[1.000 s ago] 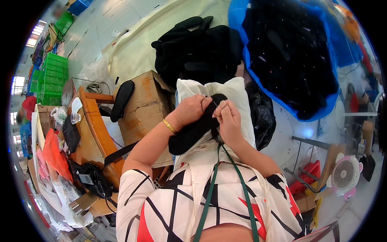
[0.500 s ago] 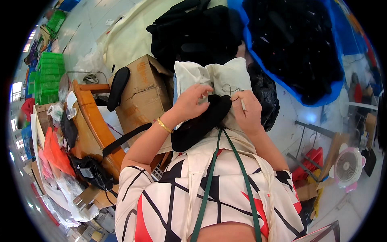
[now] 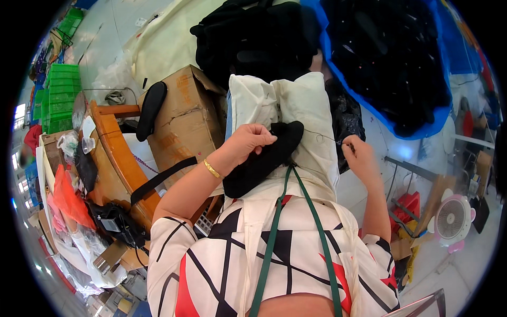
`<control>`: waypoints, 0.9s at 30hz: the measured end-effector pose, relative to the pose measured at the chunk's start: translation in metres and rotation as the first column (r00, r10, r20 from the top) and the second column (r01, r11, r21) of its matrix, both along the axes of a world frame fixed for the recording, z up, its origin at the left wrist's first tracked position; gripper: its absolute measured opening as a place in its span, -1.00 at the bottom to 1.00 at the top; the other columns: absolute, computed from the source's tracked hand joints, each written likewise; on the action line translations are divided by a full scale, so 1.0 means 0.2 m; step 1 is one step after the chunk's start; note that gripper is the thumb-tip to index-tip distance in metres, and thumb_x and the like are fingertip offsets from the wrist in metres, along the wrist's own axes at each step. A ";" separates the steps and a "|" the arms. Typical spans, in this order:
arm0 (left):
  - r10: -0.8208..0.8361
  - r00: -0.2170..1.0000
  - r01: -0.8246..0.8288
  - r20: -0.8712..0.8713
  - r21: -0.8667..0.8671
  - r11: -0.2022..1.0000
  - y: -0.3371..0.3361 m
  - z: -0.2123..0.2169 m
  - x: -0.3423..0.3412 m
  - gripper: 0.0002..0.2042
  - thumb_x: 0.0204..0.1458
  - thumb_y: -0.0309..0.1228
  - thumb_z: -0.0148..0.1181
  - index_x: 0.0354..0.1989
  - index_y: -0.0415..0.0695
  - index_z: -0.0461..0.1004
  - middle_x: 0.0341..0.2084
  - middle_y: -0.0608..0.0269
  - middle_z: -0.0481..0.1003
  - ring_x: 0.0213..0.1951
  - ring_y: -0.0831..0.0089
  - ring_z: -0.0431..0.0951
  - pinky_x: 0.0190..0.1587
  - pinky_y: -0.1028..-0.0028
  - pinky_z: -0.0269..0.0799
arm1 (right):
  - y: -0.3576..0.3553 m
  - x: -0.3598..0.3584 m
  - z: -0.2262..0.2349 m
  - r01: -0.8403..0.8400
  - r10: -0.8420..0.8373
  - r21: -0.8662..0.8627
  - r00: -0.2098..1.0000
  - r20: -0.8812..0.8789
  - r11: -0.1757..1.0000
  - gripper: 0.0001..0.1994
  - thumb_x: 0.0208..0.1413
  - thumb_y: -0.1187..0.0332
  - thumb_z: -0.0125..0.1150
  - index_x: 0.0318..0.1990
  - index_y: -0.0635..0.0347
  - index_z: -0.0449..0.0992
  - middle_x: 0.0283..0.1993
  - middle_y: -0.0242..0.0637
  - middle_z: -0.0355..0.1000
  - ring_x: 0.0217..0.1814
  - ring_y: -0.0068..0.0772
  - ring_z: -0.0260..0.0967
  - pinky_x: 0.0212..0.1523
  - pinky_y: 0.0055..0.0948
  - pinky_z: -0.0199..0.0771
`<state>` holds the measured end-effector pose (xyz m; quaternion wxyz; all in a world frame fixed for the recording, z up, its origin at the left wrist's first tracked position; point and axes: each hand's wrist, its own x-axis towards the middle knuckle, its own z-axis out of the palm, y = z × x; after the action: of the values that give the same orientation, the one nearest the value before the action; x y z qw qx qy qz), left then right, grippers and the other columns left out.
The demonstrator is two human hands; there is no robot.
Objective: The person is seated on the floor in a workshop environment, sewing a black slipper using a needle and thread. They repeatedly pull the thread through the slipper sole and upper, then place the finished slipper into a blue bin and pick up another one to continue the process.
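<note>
A black cloth shoe (image 3: 288,142) lies slantwise across my lap, on the off-white cloth over my legs. My left hand (image 3: 248,141) is closed in a pinch at the shoe's upper left edge, hiding part of it. Out to the right, my right hand (image 3: 359,151) has thumb and fingers pressed together on a thin dark thread (image 3: 328,137). The thread runs slackly back toward the shoe, with a small loop in it. Whether a needle is between the right fingertips is too small to tell.
A cardboard box (image 3: 185,116) and a wooden chair (image 3: 113,153) stand at my left, with a black sole-shaped piece (image 3: 152,111) at the box. Ahead lie a black fabric heap (image 3: 253,39) and a blue bag (image 3: 330,58) of black pieces. A fan (image 3: 453,219) stands right.
My right hand has moved away from the shoe to the right, drawing the thread out. The left hand's fingers have come together in a pinch and sit slightly lower.
</note>
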<state>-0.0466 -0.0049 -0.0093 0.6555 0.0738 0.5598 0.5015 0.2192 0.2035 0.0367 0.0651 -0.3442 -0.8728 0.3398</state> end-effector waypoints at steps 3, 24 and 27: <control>0.145 0.973 -0.142 0.177 -0.032 0.989 0.00 0.02 0.03 -0.87 0.15 -0.41 0.28 -0.41 -0.10 0.49 -0.48 0.35 0.51 -0.55 0.68 0.40 -0.55 0.65 0.28 | -0.04 -0.10 0.07 0.009 -0.015 -0.206 0.999 -0.028 0.979 -0.87 0.15 0.39 0.22 -0.21 0.24 0.52 -0.40 -0.09 0.49 -0.43 -0.11 0.43 -0.36 -0.38 0.44; -0.116 0.967 0.095 -0.225 -0.102 0.990 -0.02 -0.06 -0.01 -0.87 0.22 -0.35 0.17 -0.28 -0.13 0.50 -0.52 0.44 0.48 -0.54 0.70 0.42 -0.52 0.67 0.33 | -0.30 -0.62 -0.18 -0.402 0.402 0.021 0.911 -0.094 0.915 -0.97 0.07 0.38 0.22 -0.35 0.07 0.55 -0.36 -0.28 0.42 -0.22 -0.13 0.46 -0.29 -0.19 0.46; -0.104 0.980 0.089 -0.172 -0.091 0.992 -0.02 -0.08 0.03 -0.88 0.22 -0.34 0.18 -0.26 -0.12 0.50 -0.51 0.43 0.50 -0.55 0.70 0.44 -0.53 0.67 0.34 | -0.34 -0.64 -0.19 -0.359 0.348 -0.029 0.918 -0.192 0.933 -0.95 0.12 0.35 0.22 -0.34 0.05 0.57 -0.32 -0.28 0.46 -0.23 -0.17 0.49 -0.29 -0.23 0.46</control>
<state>-0.0404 -0.0099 -0.0253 0.6294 0.1178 0.6317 0.4369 0.0904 0.1358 -0.0006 0.0720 -0.1499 -0.8996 0.4038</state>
